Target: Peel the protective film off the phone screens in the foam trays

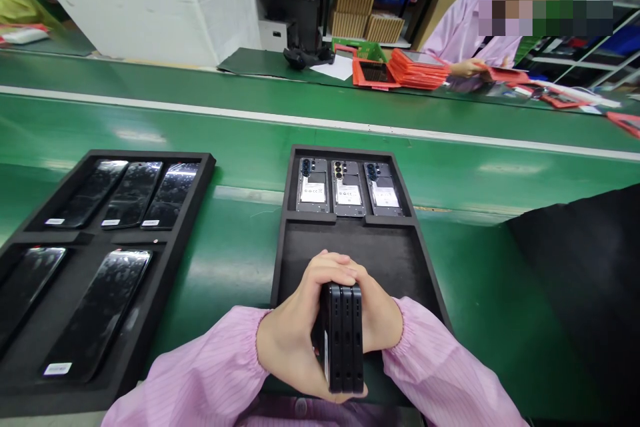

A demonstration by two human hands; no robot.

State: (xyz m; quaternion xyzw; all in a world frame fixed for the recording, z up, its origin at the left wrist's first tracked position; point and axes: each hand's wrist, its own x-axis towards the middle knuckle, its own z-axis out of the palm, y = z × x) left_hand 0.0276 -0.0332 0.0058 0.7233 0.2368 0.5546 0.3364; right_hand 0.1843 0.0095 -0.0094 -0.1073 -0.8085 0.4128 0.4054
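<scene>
My left hand [296, 333] and my right hand [379, 317] are closed around a stack of three dark smartphones [345, 340], standing on edge with their narrow port ends toward me. My fingers meet at the far end of the stack. It is held above the near part of a black foam tray [283, 240]. In that tray's far compartment lie three opened phones; one is the middle phone [349, 195], camera lenses at the top and a white label showing.
On the left, a second black tray [186, 230] holds several glossy phone screens [103, 307]. A black panel [590, 280] stands at right. Across the green bench [235, 100], a co-worker in a pink sleeve [453, 23] handles red-framed items beside a red stack [417, 70].
</scene>
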